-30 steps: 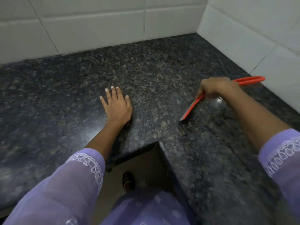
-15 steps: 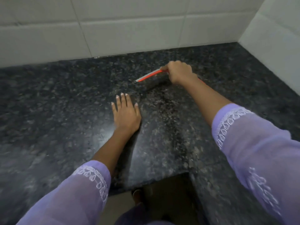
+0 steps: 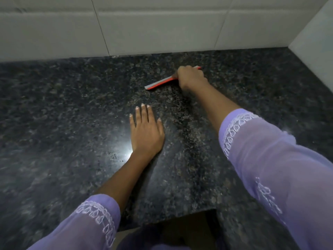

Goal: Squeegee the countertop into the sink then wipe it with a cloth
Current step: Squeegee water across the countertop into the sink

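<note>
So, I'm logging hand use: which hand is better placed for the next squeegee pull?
Right hand: it grips the red squeegee, blade on the countertop. Left hand lies flat and empty.

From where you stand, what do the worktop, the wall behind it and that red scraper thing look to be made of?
The countertop looks like polished granite: dark speckled grain with a bright glare. The wall looks like glazed white ceramic tile, with thin joint lines. The squeegee in the right hand looks like red plastic with a pale, probably rubber, blade edge.
</note>
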